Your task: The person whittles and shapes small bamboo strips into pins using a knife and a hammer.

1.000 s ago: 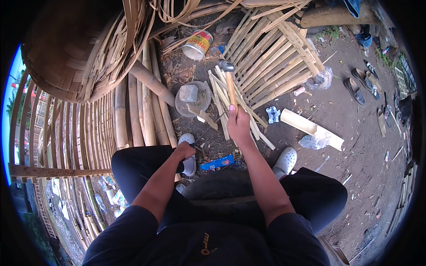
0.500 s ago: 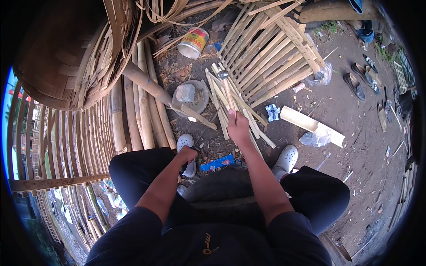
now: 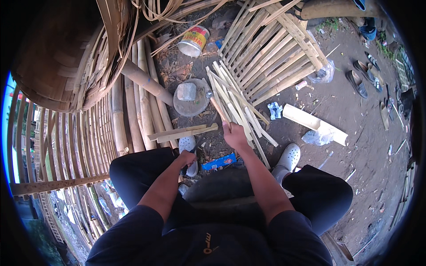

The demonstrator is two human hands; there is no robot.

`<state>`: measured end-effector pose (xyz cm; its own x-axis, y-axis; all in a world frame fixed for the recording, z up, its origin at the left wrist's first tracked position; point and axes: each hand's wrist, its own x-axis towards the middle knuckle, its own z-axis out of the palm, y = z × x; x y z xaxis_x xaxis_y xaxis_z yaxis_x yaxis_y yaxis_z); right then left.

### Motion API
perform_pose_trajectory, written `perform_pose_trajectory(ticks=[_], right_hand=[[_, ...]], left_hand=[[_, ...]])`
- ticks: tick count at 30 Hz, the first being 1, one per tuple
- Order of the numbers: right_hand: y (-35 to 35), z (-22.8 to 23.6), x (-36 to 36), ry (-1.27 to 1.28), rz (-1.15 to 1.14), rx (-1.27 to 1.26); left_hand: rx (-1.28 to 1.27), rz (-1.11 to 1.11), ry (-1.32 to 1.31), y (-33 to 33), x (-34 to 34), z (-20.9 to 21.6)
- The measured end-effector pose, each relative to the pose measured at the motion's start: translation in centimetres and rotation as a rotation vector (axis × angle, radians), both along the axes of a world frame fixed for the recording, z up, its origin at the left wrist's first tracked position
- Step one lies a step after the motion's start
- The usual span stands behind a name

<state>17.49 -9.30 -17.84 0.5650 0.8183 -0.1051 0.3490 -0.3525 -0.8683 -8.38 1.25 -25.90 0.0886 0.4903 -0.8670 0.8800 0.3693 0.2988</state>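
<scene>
- Hammer (image 3: 217, 106): just right of the stone block (image 3: 187, 91); right hand (image 3: 235, 136) wrapped around its handle.
- Left hand (image 3: 188, 157): closed around a dark knife-like tool (image 3: 195, 149), bodyward of the block.
- Risk: slack grip could turn the tool onto the left clog (image 3: 187, 143).
- Risk: misjudged swing could strike the left hand.
</scene>
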Motion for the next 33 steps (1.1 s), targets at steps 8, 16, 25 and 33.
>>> perform_pose_trajectory(ticks=[8,16,25,33], right_hand=[[-1.4,-4.9,-0.2,0.039,0.037,0.095],[-4.1,-8.6,1.5,0.121,0.102,-0.478],[1.7,1.3,1.3,0.150,-0.062,0.444],[-2.6,-8.3,0.9,0.135,0.030,-0.403]], left_hand=[[0.073,-0.078,-0.017,-0.3,1.6,1.3],[0.090,-0.098,-0.037,-0.1,1.6,-0.8],[0.118,-0.113,-0.047,-0.3,1.2,-1.2],[0.144,-0.141,-0.050,-0.3,3.5,0.0]])
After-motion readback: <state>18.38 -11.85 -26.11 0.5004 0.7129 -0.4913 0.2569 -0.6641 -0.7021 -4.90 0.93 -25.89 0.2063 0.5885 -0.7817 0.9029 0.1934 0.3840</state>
